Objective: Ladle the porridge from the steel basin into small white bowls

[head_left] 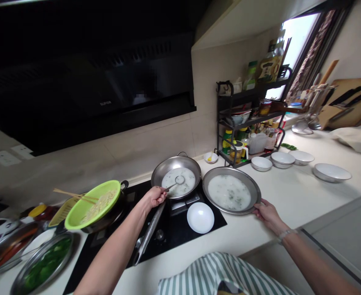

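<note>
My left hand (157, 196) is closed around the handle of a ladle (179, 180), whose bowl dips into milky white soup (186, 174) with green bits. That soup fills the bottom of a steel wok (160, 170) on the stove, its long handle slanting toward me. With my right hand (265, 211) I grip the near right rim of a wide metal basin (256, 192). The basin holds more of the white soup with green flecks and sits right of the wok. Between them, nearer to me, is a white bowl (200, 218) on the black cooktop.
At left, a green colander (114, 188) holds noodles and chopsticks, beside a steel dish of green vegetables (50, 258). Several white bowls (261, 164) line the right counter. Behind them stands a black condiment rack (226, 102). A range hood (107, 82) overhangs the stove.
</note>
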`<state>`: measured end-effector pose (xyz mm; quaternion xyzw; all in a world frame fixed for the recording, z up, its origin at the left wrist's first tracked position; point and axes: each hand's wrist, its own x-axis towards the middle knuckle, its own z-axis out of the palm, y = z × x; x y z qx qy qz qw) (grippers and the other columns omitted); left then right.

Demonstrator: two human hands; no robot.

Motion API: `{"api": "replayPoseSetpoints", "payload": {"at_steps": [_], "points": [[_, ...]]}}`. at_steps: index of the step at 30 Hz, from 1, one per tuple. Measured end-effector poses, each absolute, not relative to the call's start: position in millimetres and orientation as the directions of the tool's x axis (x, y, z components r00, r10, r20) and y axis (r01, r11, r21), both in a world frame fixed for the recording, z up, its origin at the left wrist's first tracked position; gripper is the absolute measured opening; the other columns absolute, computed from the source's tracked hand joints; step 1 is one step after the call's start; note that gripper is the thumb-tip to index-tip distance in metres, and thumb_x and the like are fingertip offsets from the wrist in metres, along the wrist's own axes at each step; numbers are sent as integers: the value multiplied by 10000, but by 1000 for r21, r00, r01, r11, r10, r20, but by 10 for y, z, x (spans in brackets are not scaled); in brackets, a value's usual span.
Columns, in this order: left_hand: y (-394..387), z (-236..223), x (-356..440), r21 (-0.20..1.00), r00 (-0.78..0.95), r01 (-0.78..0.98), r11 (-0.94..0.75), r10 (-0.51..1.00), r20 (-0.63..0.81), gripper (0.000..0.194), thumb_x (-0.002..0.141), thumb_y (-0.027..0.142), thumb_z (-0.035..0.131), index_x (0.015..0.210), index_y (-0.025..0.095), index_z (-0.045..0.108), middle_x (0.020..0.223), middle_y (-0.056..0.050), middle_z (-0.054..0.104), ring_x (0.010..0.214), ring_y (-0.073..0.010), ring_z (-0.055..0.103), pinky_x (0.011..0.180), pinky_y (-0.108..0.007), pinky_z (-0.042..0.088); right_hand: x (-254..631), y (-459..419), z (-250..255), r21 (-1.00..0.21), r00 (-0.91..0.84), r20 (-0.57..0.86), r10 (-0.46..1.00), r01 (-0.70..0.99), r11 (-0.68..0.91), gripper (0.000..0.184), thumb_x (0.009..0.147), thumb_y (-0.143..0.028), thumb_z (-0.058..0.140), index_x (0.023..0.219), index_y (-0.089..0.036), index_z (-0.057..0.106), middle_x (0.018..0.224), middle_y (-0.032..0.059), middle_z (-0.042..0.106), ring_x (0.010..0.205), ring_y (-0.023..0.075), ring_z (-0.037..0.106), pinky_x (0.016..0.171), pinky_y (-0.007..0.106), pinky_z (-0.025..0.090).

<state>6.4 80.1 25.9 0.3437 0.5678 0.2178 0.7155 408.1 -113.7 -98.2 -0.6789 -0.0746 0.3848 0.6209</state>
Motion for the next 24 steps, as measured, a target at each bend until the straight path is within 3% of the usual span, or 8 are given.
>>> {"api": "replayPoseSetpoints", "payload": {"at_steps": [8, 15, 24], "points": [[738, 312, 12, 723, 277, 67, 688, 683, -676, 197, 913, 56, 358, 755, 144, 436, 494, 55, 426, 286, 11, 252, 306, -87, 93, 4065, -1136, -961, -907, 694, -416, 587, -365, -211, 393, 628, -39, 636, 1004, -138, 575, 452, -37, 566, 320, 107, 482, 292, 166, 322], [714, 308, -3, 722, 294, 70, 689, 677, -674, 138, 881, 67, 446, 768, 146, 440, 509, 61, 435, 290, 12, 253, 306, -87, 88, 4061, -1147, -952, -901, 686, -427, 589, -378, -212, 352, 662, -11, 588, 983, -154, 565, 453, -35, 564, 317, 105, 475, 296, 168, 333], [552, 635, 153, 772, 369, 74, 632, 701, -610, 147, 826, 0, 447, 861, 137, 485, 537, 53, 441, 314, 7, 272, 332, -94, 83, 4075, -1136, -976, -899, 685, -429, 589, -386, -207, 442, 639, -16, 620, 1059, -141, 560, 471, -40, 577, 322, 107, 488, 294, 166, 335]]}}
